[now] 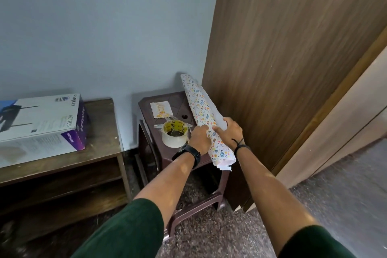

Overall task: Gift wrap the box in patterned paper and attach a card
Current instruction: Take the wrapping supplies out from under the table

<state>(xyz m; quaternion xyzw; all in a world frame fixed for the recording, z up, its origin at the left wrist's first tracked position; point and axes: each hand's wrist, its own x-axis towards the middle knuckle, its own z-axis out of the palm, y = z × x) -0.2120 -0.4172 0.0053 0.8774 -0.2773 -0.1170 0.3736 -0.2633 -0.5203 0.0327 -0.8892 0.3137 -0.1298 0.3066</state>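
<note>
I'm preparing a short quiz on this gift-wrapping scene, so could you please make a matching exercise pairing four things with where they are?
Things:
1. roll of patterned paper
2. tape roll
3. card
4. router box

Places:
A. on the wooden table
B. flat at the stool's far side
C. held in both hands
D. on the stool's near side, beside the left hand

Pairs: 1-C, 2-D, 3-B, 4-A

The roll of wrapping paper (201, 109) is white, scattered with small orange, blue, yellow and red eggs and hearts. Left of the roll, the stool (159, 100) is dark brown; on it lie a cream card (161, 109) with yellow-orange print and a clear tape roll (174, 134) with a yellow core. Further left of the roll, the box (41, 121) is white and purple. Both sleeves are dark green.
</note>
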